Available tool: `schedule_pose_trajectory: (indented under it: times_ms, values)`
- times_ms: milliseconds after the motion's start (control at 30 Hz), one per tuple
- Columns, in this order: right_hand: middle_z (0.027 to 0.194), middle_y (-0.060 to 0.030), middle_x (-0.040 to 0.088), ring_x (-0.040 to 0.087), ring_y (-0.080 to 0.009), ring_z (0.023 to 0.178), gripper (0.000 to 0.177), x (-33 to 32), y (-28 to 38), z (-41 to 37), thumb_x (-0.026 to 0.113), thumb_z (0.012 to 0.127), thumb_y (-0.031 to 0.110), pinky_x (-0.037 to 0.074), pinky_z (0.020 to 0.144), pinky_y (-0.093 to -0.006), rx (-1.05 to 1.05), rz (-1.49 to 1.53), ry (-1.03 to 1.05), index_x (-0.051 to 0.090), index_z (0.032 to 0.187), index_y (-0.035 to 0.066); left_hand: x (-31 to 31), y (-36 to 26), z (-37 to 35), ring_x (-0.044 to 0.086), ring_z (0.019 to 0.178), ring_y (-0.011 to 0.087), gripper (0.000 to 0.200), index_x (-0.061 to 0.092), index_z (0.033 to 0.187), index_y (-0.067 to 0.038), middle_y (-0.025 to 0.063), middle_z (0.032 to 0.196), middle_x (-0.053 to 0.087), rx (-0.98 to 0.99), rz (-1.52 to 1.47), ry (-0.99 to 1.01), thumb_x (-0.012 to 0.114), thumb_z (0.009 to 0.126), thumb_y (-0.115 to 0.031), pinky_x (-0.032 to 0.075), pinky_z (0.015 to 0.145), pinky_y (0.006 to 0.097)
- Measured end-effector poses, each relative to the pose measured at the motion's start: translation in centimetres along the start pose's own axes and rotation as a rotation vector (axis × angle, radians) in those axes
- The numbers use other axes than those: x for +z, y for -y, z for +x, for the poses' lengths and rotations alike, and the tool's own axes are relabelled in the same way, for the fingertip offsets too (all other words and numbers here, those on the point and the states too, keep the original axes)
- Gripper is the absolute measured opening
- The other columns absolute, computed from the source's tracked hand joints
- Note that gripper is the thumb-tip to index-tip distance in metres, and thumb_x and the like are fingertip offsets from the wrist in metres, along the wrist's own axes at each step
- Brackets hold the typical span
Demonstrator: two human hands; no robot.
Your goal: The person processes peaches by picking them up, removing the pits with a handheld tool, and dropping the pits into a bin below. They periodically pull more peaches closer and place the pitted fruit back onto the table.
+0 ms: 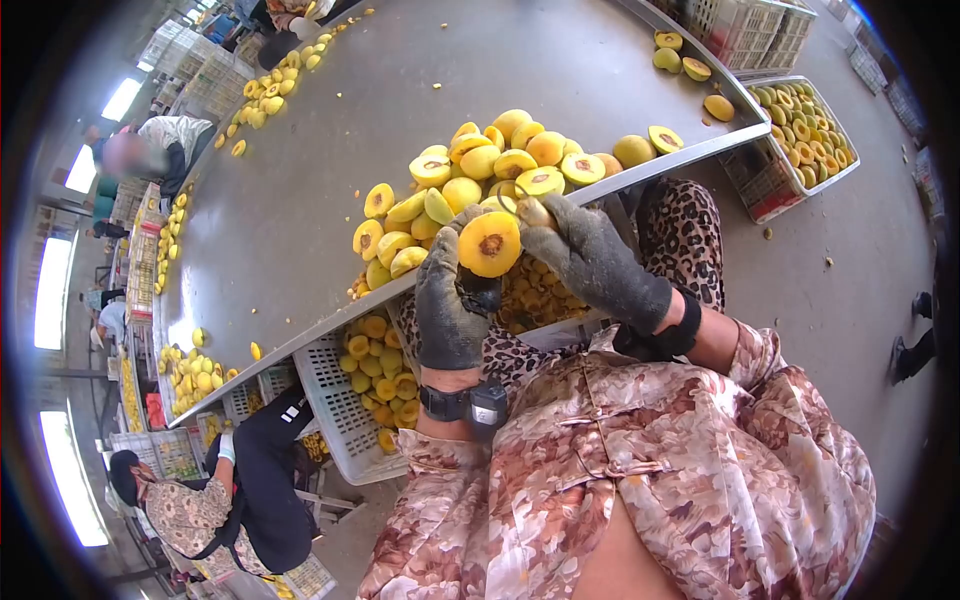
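Observation:
In the head view my left hand [448, 295], in a grey work glove, grips a halved yellow peach [489, 244] with its cut face and brown centre toward me. Close beside it, my gloved right hand [597, 250] is closed around a pitting tool [535, 212] with a pale handle and a thin curved metal end. The tool's tip is by the peach's upper edge; whether it touches cannot be made out. Just beyond both hands, a pile of halved peaches [480, 163] lies at the rim of the metal table [330, 140].
Below the table edge, a white crate [345, 425] of peach halves stands left of my legs. Scraps [540, 297] fill a container between my knees. Another peach crate [800, 135] stands at right. A seated person [215, 510] is at lower left; others work along the table's far side.

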State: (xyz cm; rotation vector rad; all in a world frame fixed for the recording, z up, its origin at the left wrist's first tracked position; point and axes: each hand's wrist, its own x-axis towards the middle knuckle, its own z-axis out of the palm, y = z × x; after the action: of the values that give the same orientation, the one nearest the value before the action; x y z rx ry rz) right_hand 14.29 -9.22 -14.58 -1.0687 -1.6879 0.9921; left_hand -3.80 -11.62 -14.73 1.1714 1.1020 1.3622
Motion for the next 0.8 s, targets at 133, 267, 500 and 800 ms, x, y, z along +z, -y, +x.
schedule_pose_trajectory:
  times_ms: [133, 267, 500, 800]
  values:
    - [0.081, -0.0130, 0.066, 0.059, -0.0166, 0.074, 0.024, 0.1, -0.5, -2.5, 0.061, 0.103, 0.020, 0.050, 0.067, -0.0358, 0.143, 0.069, 0.125, 0.064, 0.104, -0.003, 0.9, 0.8, 0.0, 0.063, 0.121, 0.0226, 0.034, 0.057, 0.138, 0.004, 0.0158, 0.135, 0.064, -0.042, -0.154, 0.002, 0.052, 0.106, -0.008, 0.049, 0.108, 0.0356]
    - [0.087, -0.0043, 0.065, 0.055, -0.0095, 0.081, 0.023, -0.1, -0.9, -2.5, 0.061, 0.104, 0.020, 0.049, 0.070, -0.0319, 0.217, 0.182, 0.136, 0.063, 0.109, -0.003, 2.2, 0.8, 0.2, 0.063, 0.122, 0.0239, 0.034, 0.056, 0.137, 0.004, 0.0168, 0.135, 0.063, 0.167, 0.165, 0.008, 0.051, 0.108, -0.011, 0.049, 0.108, 0.0367]
    - [0.086, -0.0173, 0.071, 0.063, -0.0157, 0.079, 0.035, 1.8, -2.0, -1.9, 0.056, 0.107, 0.028, 0.052, 0.073, -0.0371, 0.175, 0.341, 0.005, 0.064, 0.106, -0.006, 4.9, 0.4, 0.7, 0.059, 0.126, 0.0276, 0.045, 0.052, 0.140, 0.005, 0.0170, 0.136, 0.059, -0.002, -0.491, -0.104, 0.039, 0.112, -0.028, 0.050, 0.109, 0.0406]
    - [0.085, -0.0208, 0.071, 0.070, -0.0265, 0.079, 0.028, 2.3, -2.8, -2.4, 0.054, 0.107, 0.026, 0.054, 0.074, -0.0405, -0.054, 0.141, 0.079, 0.063, 0.110, -0.001, 4.6, 0.1, 0.6, 0.065, 0.108, 0.0223, 0.033, 0.066, 0.113, 0.003, 0.0121, 0.115, 0.067, 0.307, -0.122, -0.141, 0.046, 0.110, -0.024, 0.054, 0.099, 0.0381]
